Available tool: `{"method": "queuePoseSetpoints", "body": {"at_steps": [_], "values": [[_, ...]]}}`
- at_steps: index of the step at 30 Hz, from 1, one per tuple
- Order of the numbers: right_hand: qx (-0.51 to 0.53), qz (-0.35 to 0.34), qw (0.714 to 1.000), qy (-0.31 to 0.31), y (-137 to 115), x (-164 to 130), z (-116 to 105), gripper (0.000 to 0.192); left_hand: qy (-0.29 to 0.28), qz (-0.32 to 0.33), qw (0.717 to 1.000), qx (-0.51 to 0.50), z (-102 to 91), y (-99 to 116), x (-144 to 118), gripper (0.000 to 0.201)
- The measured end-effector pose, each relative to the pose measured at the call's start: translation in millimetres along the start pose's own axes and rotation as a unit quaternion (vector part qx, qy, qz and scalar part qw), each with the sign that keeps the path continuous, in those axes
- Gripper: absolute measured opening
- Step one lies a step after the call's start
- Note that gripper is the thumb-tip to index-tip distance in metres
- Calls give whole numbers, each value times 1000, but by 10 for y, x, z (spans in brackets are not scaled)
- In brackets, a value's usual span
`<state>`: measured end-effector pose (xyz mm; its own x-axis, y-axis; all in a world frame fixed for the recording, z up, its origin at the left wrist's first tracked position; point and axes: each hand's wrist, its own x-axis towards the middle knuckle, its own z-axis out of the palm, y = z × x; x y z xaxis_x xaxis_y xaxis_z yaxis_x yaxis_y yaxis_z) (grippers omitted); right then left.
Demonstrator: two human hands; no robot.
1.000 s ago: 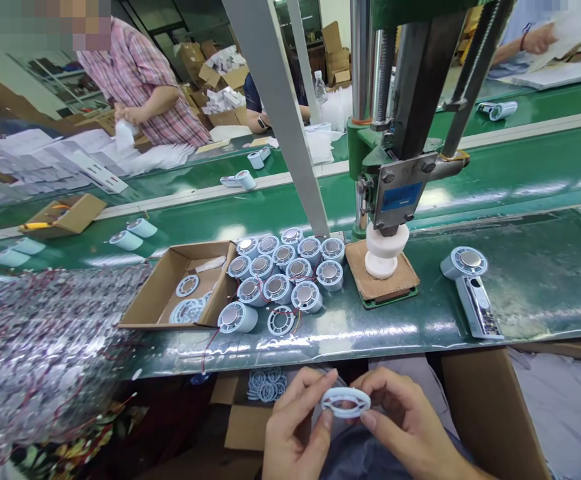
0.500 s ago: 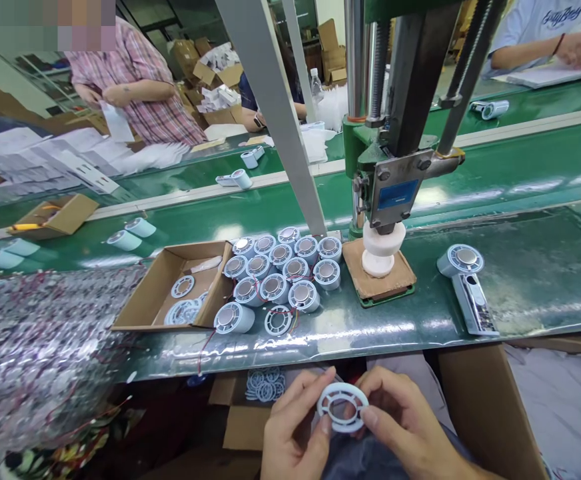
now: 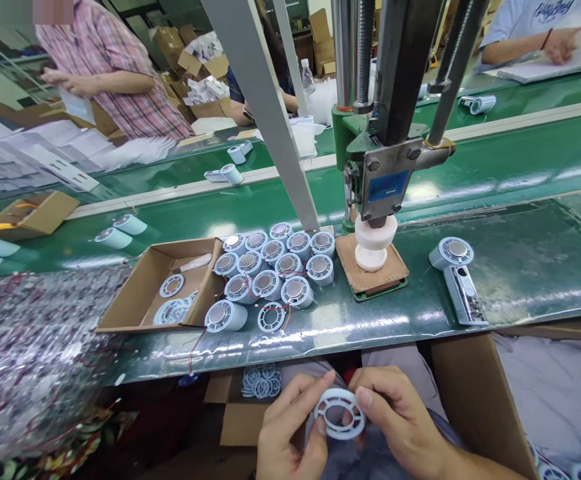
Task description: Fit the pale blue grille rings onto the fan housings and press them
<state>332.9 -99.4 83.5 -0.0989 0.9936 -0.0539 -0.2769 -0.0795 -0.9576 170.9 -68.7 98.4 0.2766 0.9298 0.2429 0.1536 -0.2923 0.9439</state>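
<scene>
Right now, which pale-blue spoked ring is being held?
The ring pinched between the left hand and right hand, in front of the bench; neither hand touches any other.

The scene is viewed forward and down by 1 head-worn camera, the left hand (image 3: 289,427) and right hand (image 3: 401,417) framed near.

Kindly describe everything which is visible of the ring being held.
The pale blue spoked ring looks like plastic: a broad outer rim, a thinner inner rim, short spokes between them and an open centre. It is held tilted, face toward the camera, nearer than the green bench. The left grip pinches its left side; the right grip holds its upper right.
</scene>
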Motion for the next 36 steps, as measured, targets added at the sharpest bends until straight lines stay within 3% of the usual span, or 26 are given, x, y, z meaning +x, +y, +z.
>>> {"method": "queuePoseSetpoints", "body": {"at_steps": [18,23,29,31,36], "values": [[163,65,984,-30,54,-28,33,48,-5,-73,996,-48,-21,2,6,30],[108,43,993,-33,44,-41,11,45,2,-23,1000,10,-41,0,-1,27],[3,50,999,-19,23,-53,-12,48,-20,55,997,46,-50,-27,-32,44],[-25,38,999,-13,4,-38,-17,51,-8,64,997,49,-20,-43,-66,45],[-101,2,995,-5,-1,19,-28,61,-47,131,984,112,42,-76,-125,54]]}}
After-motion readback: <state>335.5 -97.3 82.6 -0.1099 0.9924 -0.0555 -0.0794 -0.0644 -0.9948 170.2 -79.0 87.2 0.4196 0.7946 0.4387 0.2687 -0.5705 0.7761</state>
